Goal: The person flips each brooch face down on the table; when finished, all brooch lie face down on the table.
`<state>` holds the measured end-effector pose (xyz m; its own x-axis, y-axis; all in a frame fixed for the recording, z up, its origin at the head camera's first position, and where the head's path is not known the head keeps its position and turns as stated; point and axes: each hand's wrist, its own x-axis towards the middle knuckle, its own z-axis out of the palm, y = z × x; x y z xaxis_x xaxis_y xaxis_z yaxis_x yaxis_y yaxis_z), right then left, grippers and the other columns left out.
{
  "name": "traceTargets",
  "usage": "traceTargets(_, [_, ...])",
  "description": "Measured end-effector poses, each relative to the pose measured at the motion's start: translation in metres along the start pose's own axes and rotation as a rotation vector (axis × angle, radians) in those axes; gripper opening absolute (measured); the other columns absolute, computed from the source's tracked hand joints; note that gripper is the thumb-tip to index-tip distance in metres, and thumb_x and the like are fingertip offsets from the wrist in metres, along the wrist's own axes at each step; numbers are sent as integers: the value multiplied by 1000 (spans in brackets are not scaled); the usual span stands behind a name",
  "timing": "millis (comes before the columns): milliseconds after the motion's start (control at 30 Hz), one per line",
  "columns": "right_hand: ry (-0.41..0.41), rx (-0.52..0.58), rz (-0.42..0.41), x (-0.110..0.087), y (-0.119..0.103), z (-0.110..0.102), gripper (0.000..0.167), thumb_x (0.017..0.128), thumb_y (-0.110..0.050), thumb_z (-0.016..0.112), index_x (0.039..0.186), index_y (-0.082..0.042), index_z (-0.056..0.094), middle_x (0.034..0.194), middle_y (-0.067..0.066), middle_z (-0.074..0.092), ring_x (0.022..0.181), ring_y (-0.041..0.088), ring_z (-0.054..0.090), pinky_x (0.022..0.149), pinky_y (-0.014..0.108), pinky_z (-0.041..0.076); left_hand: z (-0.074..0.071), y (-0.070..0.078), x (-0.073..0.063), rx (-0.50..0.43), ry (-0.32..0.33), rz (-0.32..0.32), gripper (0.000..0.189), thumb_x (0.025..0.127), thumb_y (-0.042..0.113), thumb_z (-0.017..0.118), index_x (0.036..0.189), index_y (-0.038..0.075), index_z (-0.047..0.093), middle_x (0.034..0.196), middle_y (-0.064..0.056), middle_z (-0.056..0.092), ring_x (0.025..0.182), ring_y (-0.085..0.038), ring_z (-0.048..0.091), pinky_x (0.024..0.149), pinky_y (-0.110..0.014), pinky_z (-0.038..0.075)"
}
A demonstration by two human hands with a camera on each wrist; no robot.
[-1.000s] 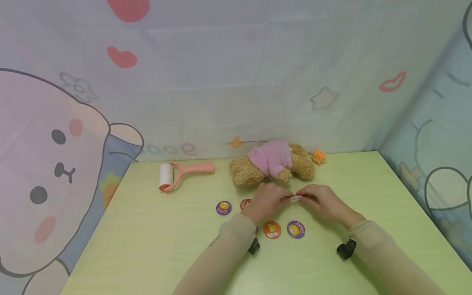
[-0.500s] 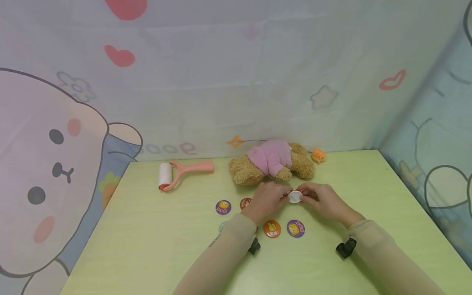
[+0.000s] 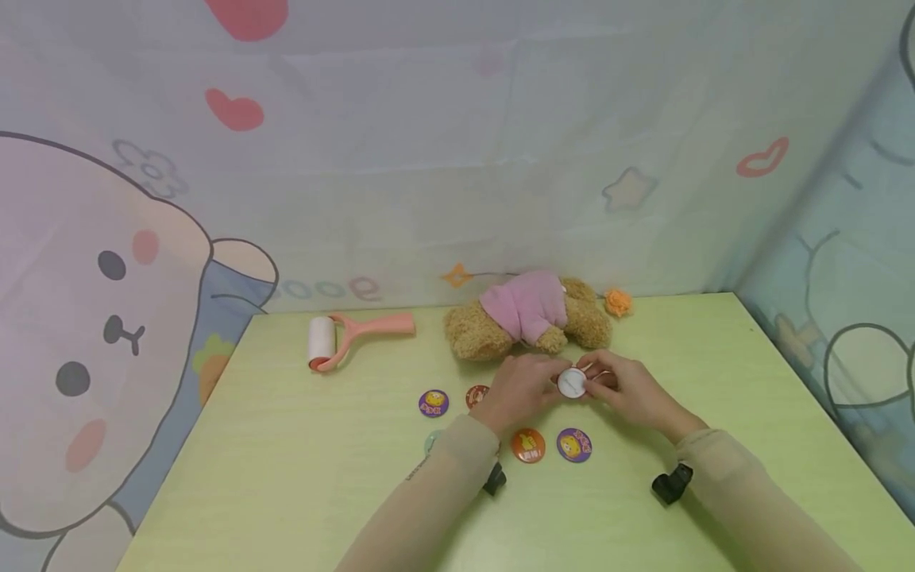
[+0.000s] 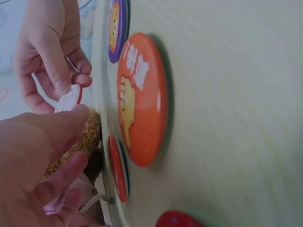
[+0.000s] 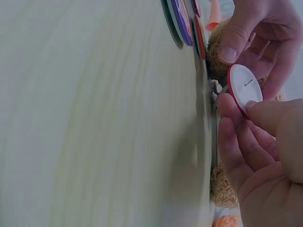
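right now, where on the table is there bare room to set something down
The table is bare left of the badges, nearer than the lint roller; also right of the right hand, beyond the right sleeve, out to the table's edge. The middle is crowded: badges, left hand and teddy bear close together.

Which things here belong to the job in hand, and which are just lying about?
Job: white-backed badge, in the right hand; left hand beside it; probably the tabletop badges too.
Lying about, apparently: lint roller, teddy bear, small orange thing.
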<state>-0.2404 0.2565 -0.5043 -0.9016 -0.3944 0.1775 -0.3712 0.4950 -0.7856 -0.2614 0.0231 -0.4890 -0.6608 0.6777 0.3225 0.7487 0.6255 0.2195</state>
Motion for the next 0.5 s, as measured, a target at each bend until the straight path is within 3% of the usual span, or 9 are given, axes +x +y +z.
traceTargets(300, [0,-13,-15,0,0,1,30,99,-2,71,128,-1,66,125,20,69,94,19,76,74,26,61,3,-1,2,57,-12,-2,24,94,43,77,106,23,72,103,11,76,91,-8,70,74,-28,52])
traceTargets(500, [3,-46,-38,-2,-3,0,32,95,-1,75,127,0,68,125,21,68,90,14,75,70,26,60,4,-2,0,60,-22,4,28,90,41,82,111,23,75,110,10,77,94,-7,70,80,-26,55])
